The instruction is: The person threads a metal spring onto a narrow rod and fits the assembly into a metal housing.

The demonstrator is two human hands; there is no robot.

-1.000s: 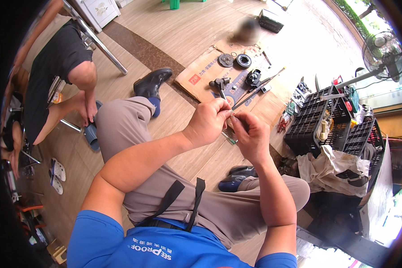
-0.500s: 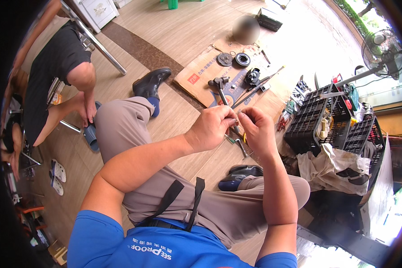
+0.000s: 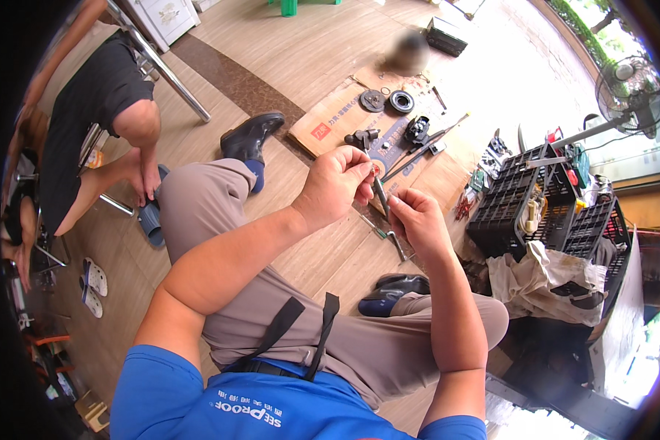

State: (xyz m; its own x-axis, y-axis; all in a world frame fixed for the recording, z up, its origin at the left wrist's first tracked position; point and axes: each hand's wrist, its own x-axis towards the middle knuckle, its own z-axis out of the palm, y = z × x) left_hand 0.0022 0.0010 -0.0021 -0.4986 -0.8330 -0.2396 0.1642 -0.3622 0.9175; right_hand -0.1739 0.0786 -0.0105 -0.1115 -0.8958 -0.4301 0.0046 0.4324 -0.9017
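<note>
My left hand (image 3: 336, 187) is raised over the near edge of the cardboard, thumb and fingers pinching a small reddish piece (image 3: 376, 169) too small to name. Just right of it and a little nearer, my right hand (image 3: 422, 222) has its thumb and fingertips pressed together; what they hold, if anything, is hidden. Between the hands shows a dark rod (image 3: 380, 196), in line with a dark hammer-like head (image 3: 361, 138) on the cardboard; whether a hand touches the rod I cannot tell. A flat disc (image 3: 372, 100) and a black ring-shaped part (image 3: 401, 102) lie farther off.
Flattened cardboard (image 3: 321, 121) bears a black mechanical part (image 3: 417, 130) and long tools. A small hammer (image 3: 397, 246) lies on the floor near my boot (image 3: 394, 293). Black crates (image 3: 510, 194) and a fan (image 3: 631, 92) stand right. At left sits another person (image 3: 99, 110).
My hands have moved apart. The left has risen slightly away from me and the right has come a little nearer, so the reddish piece and more of the rod now show.
</note>
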